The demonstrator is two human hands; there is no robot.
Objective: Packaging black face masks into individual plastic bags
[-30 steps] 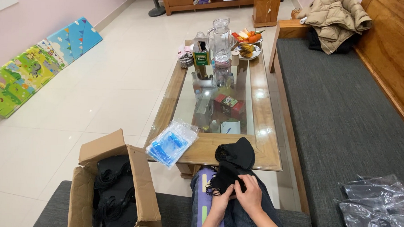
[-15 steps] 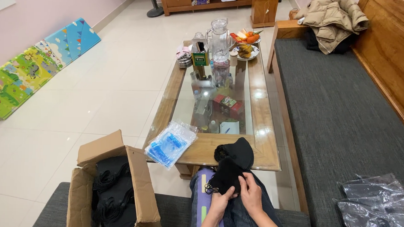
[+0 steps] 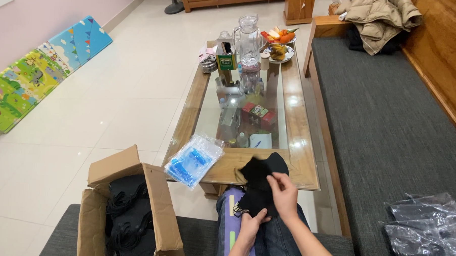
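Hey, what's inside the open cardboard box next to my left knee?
The cardboard box holds a pile of black fabric pieces with thin black loops or straps, filling most of it. Whatever lies beneath that top layer, and the box's bottom, is covered and cannot be seen.

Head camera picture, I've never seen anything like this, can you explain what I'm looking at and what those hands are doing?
There is no machine here: this is one picture from a camera worn on a person's head, looking down at their own two bare hands while they sit on a grey couch. The left hand grips the lower part of a black cloth item over the lap, and the right hand pinches it higher up. Ahead stands a glass-topped coffee table with a clear plastic packet of blue items on its near corner, a glass jug and a plate of fruit at the far end. To the left sits an open cardboard box with more black items inside; to the right lie bagged dark items.
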